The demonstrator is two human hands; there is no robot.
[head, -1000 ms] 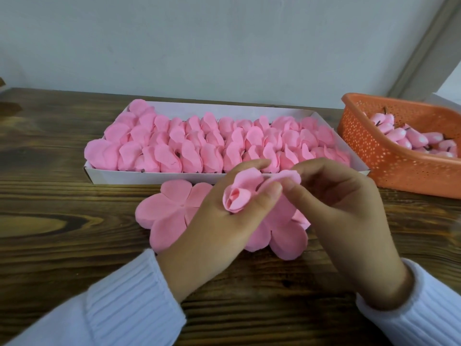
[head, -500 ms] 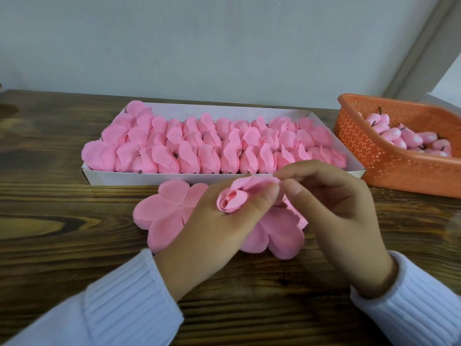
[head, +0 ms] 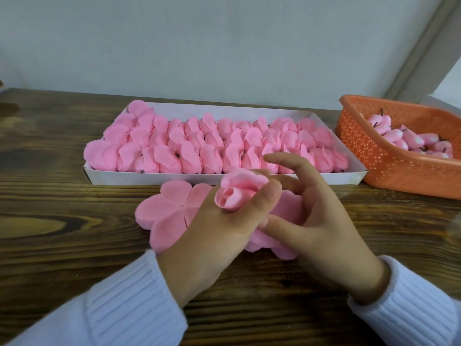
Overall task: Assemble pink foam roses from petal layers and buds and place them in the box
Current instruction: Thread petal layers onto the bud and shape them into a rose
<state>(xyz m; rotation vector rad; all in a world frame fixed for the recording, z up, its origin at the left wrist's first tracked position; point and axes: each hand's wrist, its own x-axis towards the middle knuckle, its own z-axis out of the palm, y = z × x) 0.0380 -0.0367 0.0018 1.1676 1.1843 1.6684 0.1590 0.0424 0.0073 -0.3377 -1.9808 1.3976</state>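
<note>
My left hand [head: 212,236] is closed around a pink foam rose [head: 237,193], a bud with petals wrapped about it, held above the table. My right hand [head: 314,221] sits just to the right with its fingers spread, thumb and lower fingers resting on a flat petal layer [head: 284,250]. Another flat five-lobed petal layer [head: 172,208] lies to the left, partly under my left hand. Behind them stands the white box [head: 149,178], filled with rows of pink roses [head: 199,148].
An orange perforated basket [head: 379,156] at the right holds loose pink buds [head: 409,141] with dark stems. The dark wooden table [head: 62,221] runs back to a pale wall. White knit sleeves cover both wrists.
My right fingers have let go of the petal at the rose and spread open, dropping toward the flat layer. The rose's petals now sit closed around the bud in my left hand.
</note>
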